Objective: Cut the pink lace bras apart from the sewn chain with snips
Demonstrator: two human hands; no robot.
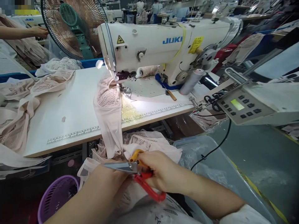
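A pale pink lace bra [108, 99] runs from under the needle of the white sewing machine [140, 40] down over the table's front edge to my lap. My left hand [111, 177] is closed on the lower end of this bra, its fingertips partly hidden. In my right hand [161, 169] is a pair of scissors [126, 167] with one orange and one red handle. The blades point left and lie across the top of my left hand. More pink lace pieces [149, 140] are bunched just beyond my hands, below the table edge.
Finished-looking bras [51, 82] are heaped on the table's left side. A large fan [74, 28] stands behind, near another person's hand [39, 32]. A control panel [243, 104] juts in at right, above a clear plastic bin [198, 141]. A purple basket [56, 196] sits lower left.
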